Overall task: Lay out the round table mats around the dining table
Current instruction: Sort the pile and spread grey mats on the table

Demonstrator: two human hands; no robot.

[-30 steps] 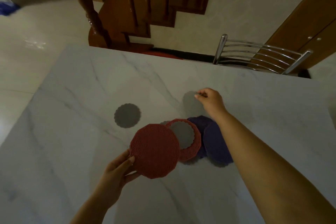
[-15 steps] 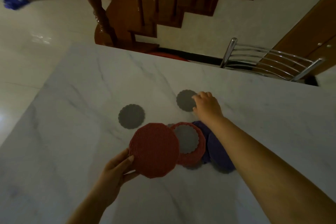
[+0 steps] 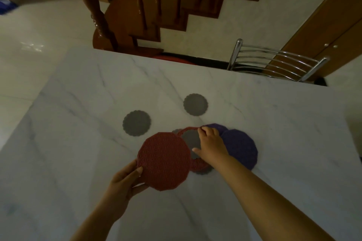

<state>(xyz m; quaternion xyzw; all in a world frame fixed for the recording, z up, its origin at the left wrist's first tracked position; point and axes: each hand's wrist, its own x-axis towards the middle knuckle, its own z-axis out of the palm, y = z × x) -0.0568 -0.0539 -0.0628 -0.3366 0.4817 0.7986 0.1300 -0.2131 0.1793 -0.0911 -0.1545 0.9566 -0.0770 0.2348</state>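
Counter: pale marble top carrying every mat; a metal chair stands at its far right edge.
Left grey mat: small, scalloped, lying flat and alone, well apart from the pile.
Left hand: grip clenched on the near-left rim of the red mat, thumb on top, fingers beneath.
Red mat: large, many-sided, textured; held slightly off the counter and overlapping the pile's left side.
Far grey mat: flat, alone, beyond the pile.
Pile: a red-rimmed mat with a grey mat on it, more grey edges peeking beneath.
Right hand: fingertips pinching the pile's far rim, at the red-rimmed mat's edge; whether it grasps one layer or two, cannot tell.
Purple mats: two overlapping, at the pile's right.
Handling: judged light, thin, floppy and grippy, not fragile; best peeled by the rim, one layer at a time.
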